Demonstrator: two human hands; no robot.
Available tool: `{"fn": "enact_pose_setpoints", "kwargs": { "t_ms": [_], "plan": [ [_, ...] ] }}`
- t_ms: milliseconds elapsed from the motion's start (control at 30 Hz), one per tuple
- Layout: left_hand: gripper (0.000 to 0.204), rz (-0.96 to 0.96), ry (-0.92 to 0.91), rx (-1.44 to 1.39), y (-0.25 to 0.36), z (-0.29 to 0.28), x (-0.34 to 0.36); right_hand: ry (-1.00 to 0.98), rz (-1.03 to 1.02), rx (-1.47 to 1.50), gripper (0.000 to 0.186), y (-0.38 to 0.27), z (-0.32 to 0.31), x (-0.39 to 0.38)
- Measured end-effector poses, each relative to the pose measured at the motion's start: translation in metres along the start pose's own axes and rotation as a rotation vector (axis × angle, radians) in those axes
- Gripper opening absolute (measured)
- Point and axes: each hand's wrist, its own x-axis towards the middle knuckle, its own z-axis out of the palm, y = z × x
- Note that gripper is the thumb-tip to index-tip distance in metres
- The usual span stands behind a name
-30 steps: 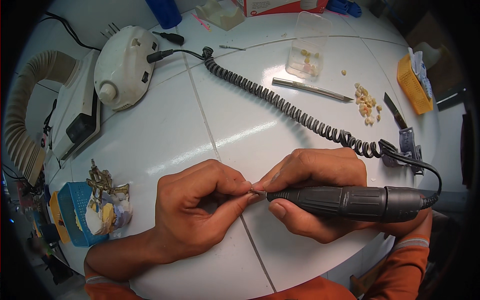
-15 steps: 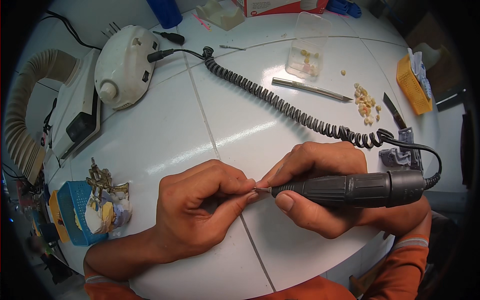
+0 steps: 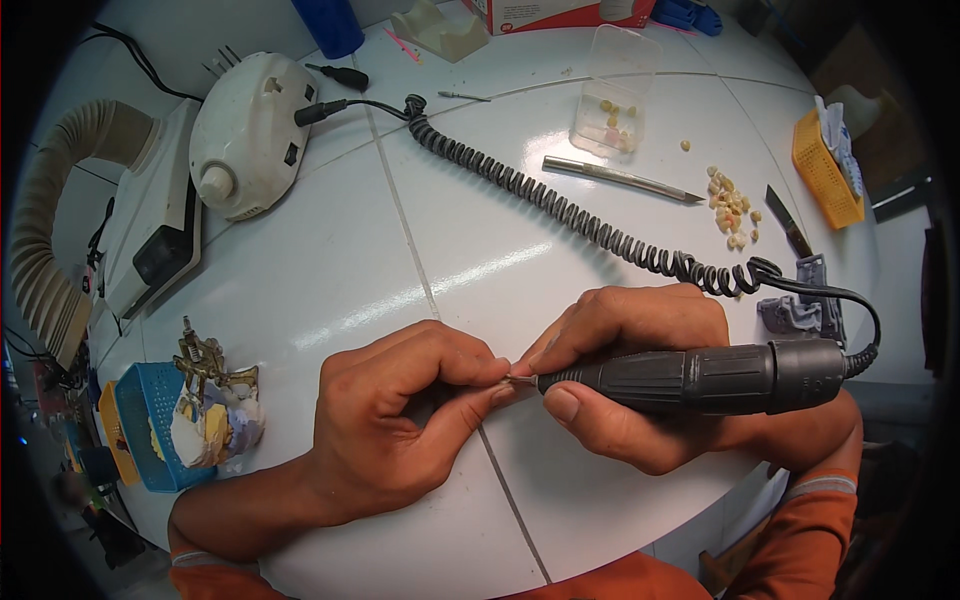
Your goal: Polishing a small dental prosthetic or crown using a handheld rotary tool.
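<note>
My left hand (image 3: 390, 420) is closed in a pinch on a tiny pale piece, too small and hidden to make out. My right hand (image 3: 630, 330) grips a black rotary handpiece (image 3: 690, 378), its thin bit reaching the pinched fingertips of my left hand. A coiled black cord (image 3: 560, 210) runs from the handpiece to a white control unit (image 3: 245, 135). Several small tooth-like pieces (image 3: 730, 205) lie in a pile beside a silver craft knife (image 3: 620, 178), below a clear open box (image 3: 605, 130) that holds more of them.
At left stand a blue basket (image 3: 145, 430), an orange one behind it, a metal articulator with plaster models (image 3: 205, 420) and a suction unit with ribbed hose (image 3: 50, 200). At right lie a dark knife (image 3: 785, 215), grey pieces (image 3: 805, 310) and a yellow basket (image 3: 820, 170).
Over the last second my right hand and the handpiece rose slightly toward the far side, mostly by half a second ago. My left fingertips shifted a little to the right.
</note>
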Motion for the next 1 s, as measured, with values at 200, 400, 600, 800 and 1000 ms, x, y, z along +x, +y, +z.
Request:
{"fn": "enact_pose_setpoints", "kwargs": {
  "t_ms": [200, 400, 600, 800, 1000],
  "plan": [
    [0.013, 0.014, -0.019, 0.021, 0.001, -0.001, 0.001, 0.034, -0.012, -0.022, 0.018, -0.001, 0.001, -0.001],
    [0.014, -0.004, -0.017, 0.019, 0.002, 0.0, 0.001, 0.076, -0.076, 0.021, 0.018, 0.006, 0.007, 0.0],
    [0.015, 0.01, -0.005, 0.038, 0.002, 0.0, 0.001, 0.161, -0.147, 0.03, 0.013, 0.009, 0.013, 0.002],
    [0.014, 0.02, 0.001, 0.038, 0.002, 0.001, 0.002, 0.157, -0.144, 0.015, 0.013, 0.01, 0.011, 0.001],
    [0.014, 0.017, 0.01, 0.041, 0.001, 0.001, 0.001, 0.05, -0.018, 0.012, 0.018, 0.002, 0.003, -0.002]
  ]
}}
